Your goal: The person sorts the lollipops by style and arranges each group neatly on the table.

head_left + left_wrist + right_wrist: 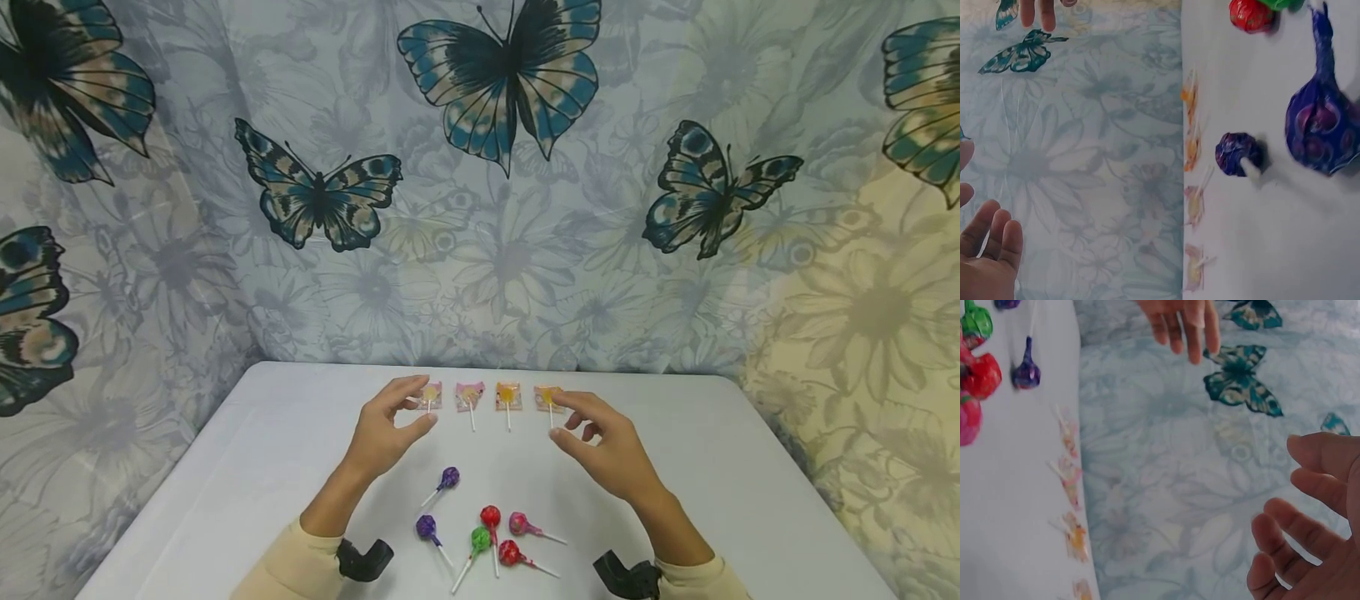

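My left hand (381, 429) hovers over the table's left half, fingers loosely bent and holding nothing. Its fingertips overlap the leftmost wrapped flat lollipop (430, 397) in the head view; the wrist views show the hand raised off the table. My right hand (611, 446), likewise bare of any object, is near the rightmost yellow flat lollipop (547, 397). Between these lie a pink-wrapped lollipop (470, 393) and an orange one (508, 395). Closer to me are two purple ball lollipops (426, 527), a green one (480, 540), two red ones (491, 517) and a pink one (519, 523).
The white table (300, 417) meets a butterfly-patterned cloth (510, 275) at its back edge, and the cloth also hangs at both sides. Black straps with mounts (365, 560) sit on both wrists, over cream sleeves (292, 567).
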Available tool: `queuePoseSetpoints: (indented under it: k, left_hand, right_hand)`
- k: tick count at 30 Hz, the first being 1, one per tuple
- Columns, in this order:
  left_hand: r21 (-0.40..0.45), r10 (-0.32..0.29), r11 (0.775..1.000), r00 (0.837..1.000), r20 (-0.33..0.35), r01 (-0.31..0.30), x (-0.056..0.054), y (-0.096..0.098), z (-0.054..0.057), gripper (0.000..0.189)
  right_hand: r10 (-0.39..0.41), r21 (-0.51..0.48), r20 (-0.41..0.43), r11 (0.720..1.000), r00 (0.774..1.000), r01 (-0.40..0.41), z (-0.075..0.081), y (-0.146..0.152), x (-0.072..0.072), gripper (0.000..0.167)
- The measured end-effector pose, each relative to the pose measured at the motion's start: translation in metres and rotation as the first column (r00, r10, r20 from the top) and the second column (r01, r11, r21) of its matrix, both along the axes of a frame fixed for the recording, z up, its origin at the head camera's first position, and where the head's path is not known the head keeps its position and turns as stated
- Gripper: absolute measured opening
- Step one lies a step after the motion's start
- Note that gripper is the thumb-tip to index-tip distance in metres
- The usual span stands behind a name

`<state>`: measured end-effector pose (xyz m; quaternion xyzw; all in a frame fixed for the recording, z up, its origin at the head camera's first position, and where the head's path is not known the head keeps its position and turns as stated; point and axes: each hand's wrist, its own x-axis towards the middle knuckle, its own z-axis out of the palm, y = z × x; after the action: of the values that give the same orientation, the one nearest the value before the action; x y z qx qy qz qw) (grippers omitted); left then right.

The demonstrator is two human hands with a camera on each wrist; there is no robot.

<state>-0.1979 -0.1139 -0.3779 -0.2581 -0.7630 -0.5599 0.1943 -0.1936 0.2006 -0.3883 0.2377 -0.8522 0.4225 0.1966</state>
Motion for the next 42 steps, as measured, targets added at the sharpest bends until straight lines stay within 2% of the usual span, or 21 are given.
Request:
queuePoseSetpoints:
  k: [5,10,17,19,22,26,32,35,42]
  left_hand:
    - [-0.023,-0.007,1.0,0.999,-0.05,0.006,0.007,0.002,-0.008,0.049]
    - [-0.026,-0.011,1.0,1.0,-0.029,0.011,0.008,0.002,-0.021,0.048]
    - [-0.05,0.012,0.999,0.995,0.096,-0.007,-0.011,-0.002,-0.072,0.044]
    - [-0.048,0.007,0.999,0.993,0.115,-0.002,-0.014,-0.002,-0.081,0.043]
    - [-0.042,-0.014,0.999,0.987,0.157,0.021,-0.016,-0.002,-0.09,0.04]
    - [-0.047,-0.013,0.999,0.972,0.236,0.024,-0.018,-0.002,-0.099,0.038]
    - [-0.071,-0.031,0.996,0.957,0.288,0.054,-0.022,-0.001,-0.113,0.037]
    - [-0.098,-0.027,0.993,0.946,0.324,0.062,-0.023,-0.001,-0.119,0.037]
    - [-0.168,0.007,0.984,0.923,0.385,0.062,-0.02,-0.001,-0.127,0.038]
  right_hand:
    - [0.02,-0.014,0.008,1.0,1.0,-0.02,-0.006,-0.004,0.013,0.042]
    - [0.058,-0.035,0.024,0.998,0.998,-0.057,-0.013,-0.008,0.025,0.04]
    - [0.091,-0.064,0.097,0.994,0.991,-0.085,-0.035,-0.015,0.03,0.038]
    - [0.087,-0.064,0.126,0.995,0.988,-0.08,-0.042,-0.017,0.031,0.037]
    - [0.113,-0.073,0.147,0.992,0.983,-0.103,-0.054,-0.021,0.032,0.038]
    - [0.186,-0.09,0.154,0.981,0.97,-0.174,-0.07,-0.023,0.031,0.04]
    - [0.21,-0.076,0.271,0.978,0.939,-0.197,-0.091,-0.025,0.03,0.035]
    - [0.225,-0.05,0.308,0.974,0.924,-0.221,-0.097,-0.026,0.03,0.032]
    - [0.3,-0.03,0.324,0.951,0.897,-0.307,-0.104,-0.027,0.031,0.027]
